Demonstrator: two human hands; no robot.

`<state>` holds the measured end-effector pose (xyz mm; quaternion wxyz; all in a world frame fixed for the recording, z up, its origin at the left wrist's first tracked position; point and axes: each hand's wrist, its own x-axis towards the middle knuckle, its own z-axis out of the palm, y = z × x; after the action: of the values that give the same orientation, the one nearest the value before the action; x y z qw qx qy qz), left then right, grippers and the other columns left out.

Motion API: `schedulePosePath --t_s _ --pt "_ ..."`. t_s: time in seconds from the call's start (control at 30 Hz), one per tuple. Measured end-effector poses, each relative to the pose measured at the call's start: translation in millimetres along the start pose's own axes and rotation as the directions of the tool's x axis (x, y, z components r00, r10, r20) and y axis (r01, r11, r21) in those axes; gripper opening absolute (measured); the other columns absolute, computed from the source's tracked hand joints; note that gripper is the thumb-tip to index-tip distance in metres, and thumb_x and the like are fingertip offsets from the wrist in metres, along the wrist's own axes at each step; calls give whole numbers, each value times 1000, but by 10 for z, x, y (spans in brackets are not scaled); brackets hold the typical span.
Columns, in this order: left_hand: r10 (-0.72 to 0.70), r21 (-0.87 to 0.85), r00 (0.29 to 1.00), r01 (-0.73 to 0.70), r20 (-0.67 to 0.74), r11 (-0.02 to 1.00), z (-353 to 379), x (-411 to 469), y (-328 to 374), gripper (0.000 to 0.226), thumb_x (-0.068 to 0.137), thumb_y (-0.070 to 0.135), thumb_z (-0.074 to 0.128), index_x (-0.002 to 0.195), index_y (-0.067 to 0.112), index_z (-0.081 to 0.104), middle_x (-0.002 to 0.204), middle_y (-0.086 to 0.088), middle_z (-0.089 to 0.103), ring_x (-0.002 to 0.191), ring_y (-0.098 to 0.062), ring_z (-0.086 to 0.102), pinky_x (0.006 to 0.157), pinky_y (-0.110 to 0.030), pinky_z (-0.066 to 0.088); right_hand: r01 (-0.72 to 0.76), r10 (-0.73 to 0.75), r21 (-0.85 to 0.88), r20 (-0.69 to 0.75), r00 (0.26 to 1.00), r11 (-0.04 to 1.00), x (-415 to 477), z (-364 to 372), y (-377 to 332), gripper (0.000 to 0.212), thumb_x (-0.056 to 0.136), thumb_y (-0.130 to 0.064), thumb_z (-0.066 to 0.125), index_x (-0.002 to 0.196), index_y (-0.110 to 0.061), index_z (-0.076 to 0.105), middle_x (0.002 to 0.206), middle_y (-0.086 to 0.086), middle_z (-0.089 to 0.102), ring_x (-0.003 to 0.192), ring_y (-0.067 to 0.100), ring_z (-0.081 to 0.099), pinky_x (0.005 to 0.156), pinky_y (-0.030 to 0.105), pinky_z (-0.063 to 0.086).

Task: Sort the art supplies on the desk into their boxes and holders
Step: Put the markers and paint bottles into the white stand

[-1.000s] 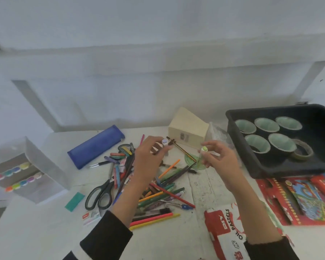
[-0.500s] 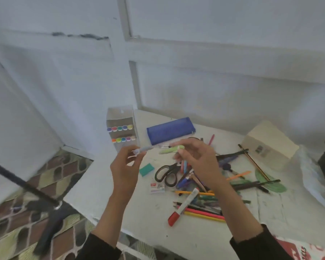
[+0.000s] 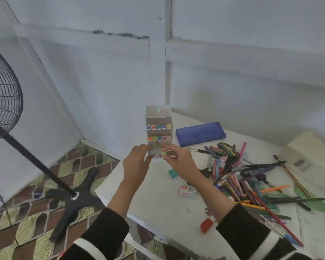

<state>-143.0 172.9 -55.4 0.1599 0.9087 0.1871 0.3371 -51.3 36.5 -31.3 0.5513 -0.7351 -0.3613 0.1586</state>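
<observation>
A clear marker box (image 3: 159, 117) with two rows of coloured marker caps stands at the desk's far left corner. My left hand (image 3: 136, 164) holds a white-grey marker at the box's lower front. My right hand (image 3: 178, 162) pinches a light green marker (image 3: 164, 153) right beside it, its tip towards the box. A heap of pencils, pens and markers (image 3: 251, 184) lies on the desk to the right of my right arm.
A blue pencil case (image 3: 200, 133) lies behind the heap, a cream box (image 3: 311, 158) at the far right. A teal eraser (image 3: 174, 173), staples box (image 3: 188, 191) and red cap (image 3: 206, 225) sit on the white desk (image 3: 158, 209). A black fan stand (image 3: 71, 196) stands on the floor to the left.
The view has swung left. Both hands, each with a marker, moved from the heap towards the marker box and now sit against its front.
</observation>
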Motion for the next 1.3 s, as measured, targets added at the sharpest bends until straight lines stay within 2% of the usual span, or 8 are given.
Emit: schedulePosePath --t_s 0.07,0.17,0.3,0.4,0.5,0.93,1.17,1.3 --pt "25 56 1000 -26 14 998 39 82 -47 29 65 11 86 85 13 66 95 -7 63 88 -20 50 41 -27 48 -13 13 -63 -1 1000 998 131 96 57 13 91 -11 60 103 -14 64 109 5 67 96 14 63 81 5 45" --pt "-2 92 999 -1 36 996 85 197 -76 30 61 15 88 84 14 69 103 -13 58 94 -25 51 46 -28 46 -34 35 -128 12 999 991 276 218 163 19 91 -12 59 109 -8 64 114 8 66 101 21 63 89 16 46" --pt "-129 -41 978 138 162 990 186 233 -66 25 85 17 69 110 13 67 131 -10 51 119 -24 48 84 -38 51 -42 43 -146 3 999 988 384 301 247 25 93 -10 57 116 -7 62 112 11 67 95 23 66 92 28 52" --pt "-197 -172 956 236 216 956 260 226 -85 22 92 10 56 113 9 63 125 -6 54 113 -24 53 86 -20 42 -58 59 -204 0 998 977 432 324 273 27 94 -12 54 120 -7 61 112 11 67 86 20 66 74 5 46" --pt "-185 -200 964 222 188 954 292 197 -86 21 95 10 52 114 12 62 110 -4 60 91 -15 54 74 -7 36 -91 97 -372 -4 995 924 459 336 290 31 95 -24 53 125 -15 59 118 5 66 87 24 67 80 19 47" --pt "-200 -192 951 247 235 950 322 158 -77 31 92 17 59 122 9 56 116 -11 61 97 -23 60 91 -31 48 -80 102 -628 -1 995 774 471 269 211 37 96 -38 45 128 -22 55 124 6 62 105 25 62 91 30 47" --pt "-203 -198 955 247 217 949 293 -4 -61 49 88 17 65 134 13 51 132 -11 57 112 -28 59 97 -37 46 107 32 -678 189 981 727 330 213 204 44 99 -34 40 142 -22 38 132 8 56 108 28 60 93 32 46" --pt "-240 -261 957 276 160 925 359 -160 -8 51 89 18 62 138 17 46 139 -9 50 120 -29 54 100 -46 47 219 -234 -649 64 970 728 4 -66 345 38 96 -20 52 133 -14 52 118 8 66 86 24 68 73 21 49"
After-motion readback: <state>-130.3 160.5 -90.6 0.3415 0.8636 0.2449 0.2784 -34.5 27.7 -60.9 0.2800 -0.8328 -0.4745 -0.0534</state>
